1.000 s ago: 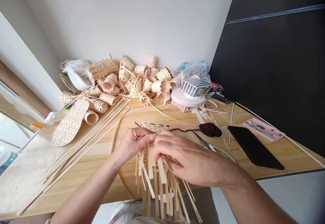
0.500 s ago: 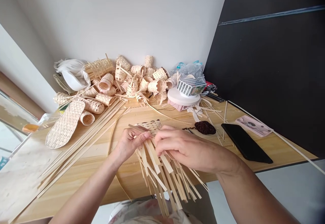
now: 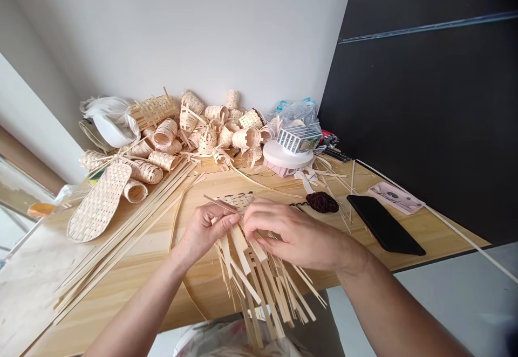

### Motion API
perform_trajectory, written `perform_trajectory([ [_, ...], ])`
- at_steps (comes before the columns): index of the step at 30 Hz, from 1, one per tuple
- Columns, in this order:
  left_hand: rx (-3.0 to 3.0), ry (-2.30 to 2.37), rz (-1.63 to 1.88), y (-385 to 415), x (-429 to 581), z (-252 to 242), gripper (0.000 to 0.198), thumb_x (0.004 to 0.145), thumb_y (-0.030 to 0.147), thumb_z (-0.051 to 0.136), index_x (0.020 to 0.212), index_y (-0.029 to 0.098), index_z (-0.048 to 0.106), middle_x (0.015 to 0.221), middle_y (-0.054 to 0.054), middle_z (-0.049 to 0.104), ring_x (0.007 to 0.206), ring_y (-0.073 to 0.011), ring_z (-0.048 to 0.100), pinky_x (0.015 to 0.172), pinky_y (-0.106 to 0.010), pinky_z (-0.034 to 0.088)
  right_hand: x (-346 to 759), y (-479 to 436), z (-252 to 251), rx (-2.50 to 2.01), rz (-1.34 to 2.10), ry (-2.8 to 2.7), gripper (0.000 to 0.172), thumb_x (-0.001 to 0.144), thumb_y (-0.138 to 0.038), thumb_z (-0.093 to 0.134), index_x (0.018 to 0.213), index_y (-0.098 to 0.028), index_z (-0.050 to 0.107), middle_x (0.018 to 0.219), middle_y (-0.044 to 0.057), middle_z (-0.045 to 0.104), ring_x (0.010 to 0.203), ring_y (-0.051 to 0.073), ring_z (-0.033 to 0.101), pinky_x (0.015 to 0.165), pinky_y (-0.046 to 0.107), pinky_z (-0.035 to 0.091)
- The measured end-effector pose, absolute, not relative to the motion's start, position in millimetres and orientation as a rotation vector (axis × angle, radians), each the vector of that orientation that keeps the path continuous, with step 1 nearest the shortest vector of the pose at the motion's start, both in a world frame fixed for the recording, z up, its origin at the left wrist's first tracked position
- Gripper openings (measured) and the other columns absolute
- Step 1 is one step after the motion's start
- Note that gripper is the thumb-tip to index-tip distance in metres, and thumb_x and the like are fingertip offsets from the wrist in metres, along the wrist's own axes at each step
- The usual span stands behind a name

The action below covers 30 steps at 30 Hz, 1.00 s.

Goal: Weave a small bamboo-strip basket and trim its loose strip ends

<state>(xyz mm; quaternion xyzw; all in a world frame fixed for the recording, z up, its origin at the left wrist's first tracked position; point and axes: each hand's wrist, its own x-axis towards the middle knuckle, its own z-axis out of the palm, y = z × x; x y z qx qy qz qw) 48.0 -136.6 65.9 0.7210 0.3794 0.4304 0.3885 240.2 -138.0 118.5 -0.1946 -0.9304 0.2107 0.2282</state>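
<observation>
A partly woven piece of pale wood strips [image 3: 243,201] lies at the table's near middle, dark lacing along its far edge. Its long loose strip ends [image 3: 267,292] fan toward me past the table edge. My left hand [image 3: 204,230] pinches a thin wooden strip [image 3: 213,201] against the weave between thumb and fingers. My right hand [image 3: 291,233] is closed at the weave's right side, thumb and fingers on one of the upright strips [image 3: 258,250]. Part of the weave is hidden behind the right hand.
Small woven baskets [image 3: 246,138] are heaped along the wall. A flat woven oval [image 3: 101,200] and long strips [image 3: 133,233] lie left. To the right are dark cord [image 3: 322,202], a black phone-like slab [image 3: 384,225], and a small box [image 3: 299,138] on a white disc [image 3: 288,155].
The view has swung slightly, so the scene sits a little further left. My right fingers have shifted slightly on the strips; my left hand keeps its pinch.
</observation>
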Motion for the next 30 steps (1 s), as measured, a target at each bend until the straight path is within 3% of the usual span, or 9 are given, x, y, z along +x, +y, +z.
perform_trajectory([
  [3,1.908,0.860,1.064,-140.1,46.1,67.2,0.026,0.082,0.038,0.058,0.080,0.015,0.070,0.080,-0.009,0.065,0.076,-0.0179,0.058,0.074,-0.029,0.044,233.9,-146.9,101.5,-0.592,0.507,-2.322,0.017,0.077,-0.002,0.048,0.077,-0.019,0.049,0.077,0.001,0.055,0.076,0.015,0.051,0.070,0.027,0.042],
  [6,1.959,0.813,1.021,-140.5,43.2,71.0,0.023,0.083,0.034,0.057,0.088,0.017,0.071,0.085,-0.010,0.066,0.083,-0.0187,0.059,0.079,-0.031,0.045,228.1,-152.5,89.1,-0.657,0.457,-2.132,0.016,0.078,-0.005,0.048,0.075,-0.021,0.045,0.072,0.000,0.055,0.070,0.014,0.052,0.066,0.025,0.041],
  [13,2.114,0.763,0.922,-134.9,33.8,83.2,0.031,0.080,0.043,0.057,0.092,0.017,0.070,0.088,-0.011,0.068,0.082,-0.0194,0.062,0.075,-0.030,0.048,223.8,-151.8,84.6,-0.752,0.656,-1.960,0.013,0.076,-0.014,0.057,0.069,-0.020,0.047,0.068,-0.001,0.056,0.066,0.013,0.054,0.063,0.025,0.042],
  [18,2.248,0.922,0.910,-140.5,38.8,79.8,0.024,0.081,0.032,0.060,0.100,0.019,0.065,0.094,-0.010,0.067,0.084,-0.0187,0.062,0.076,-0.029,0.048,224.0,-150.4,85.0,-0.795,0.843,-1.868,0.012,0.075,-0.019,0.059,0.067,-0.019,0.050,0.068,-0.001,0.055,0.067,0.013,0.054,0.064,0.025,0.042],
  [22,2.420,1.036,0.907,-151.8,45.2,72.3,0.023,0.084,0.023,0.054,0.106,0.021,0.061,0.092,-0.008,0.065,0.078,-0.0164,0.063,0.067,-0.024,0.048,226.3,-153.1,85.6,-0.828,0.883,-1.873,0.009,0.074,-0.018,0.058,0.068,-0.019,0.051,0.068,-0.001,0.055,0.067,0.014,0.054,0.063,0.026,0.042],
  [27,2.587,1.028,0.962,-156.1,43.6,62.9,0.021,0.088,0.018,0.047,0.105,0.022,0.060,0.094,-0.007,0.067,0.080,-0.0151,0.064,0.068,-0.023,0.048,243.6,-144.7,85.1,-0.540,1.019,-2.001,0.011,0.074,-0.010,0.055,0.082,-0.018,0.057,0.089,0.003,0.059,0.086,0.015,0.057,0.078,0.028,0.044],
  [30,2.642,0.968,1.058,-153.2,42.2,59.0,0.020,0.088,0.016,0.046,0.103,0.020,0.060,0.097,-0.008,0.067,0.085,-0.0153,0.065,0.073,-0.023,0.050,247.9,-131.4,86.3,-0.452,1.230,-1.989,0.010,0.078,-0.018,0.053,0.087,-0.017,0.058,0.100,0.007,0.057,0.094,0.017,0.057,0.080,0.031,0.046],
])
